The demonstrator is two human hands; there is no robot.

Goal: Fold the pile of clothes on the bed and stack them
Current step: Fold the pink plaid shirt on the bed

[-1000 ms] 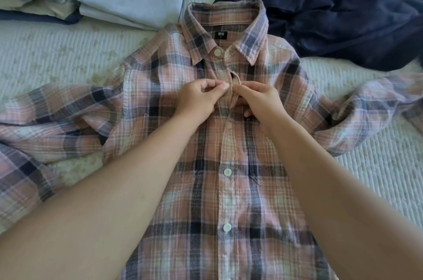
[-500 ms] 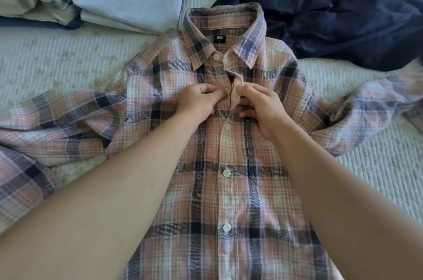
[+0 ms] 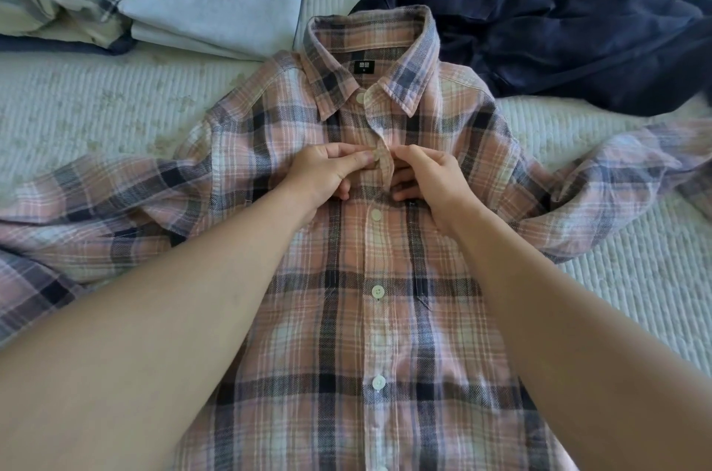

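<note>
Plaid shirt [image 3: 346,316] lies front-up on the bed [image 3: 96,101] — left hand [image 3: 323,172] and right hand [image 3: 427,178] pinching its placket; black collar label [image 3: 363,66] unreadable, navy garment [image 3: 558,27] beside.

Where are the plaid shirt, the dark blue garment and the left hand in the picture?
plaid shirt [image 3: 346,316]: head view, on its front panel.
dark blue garment [image 3: 578,31]: head view, on its middle.
left hand [image 3: 327,170]: head view, on its back.
</note>
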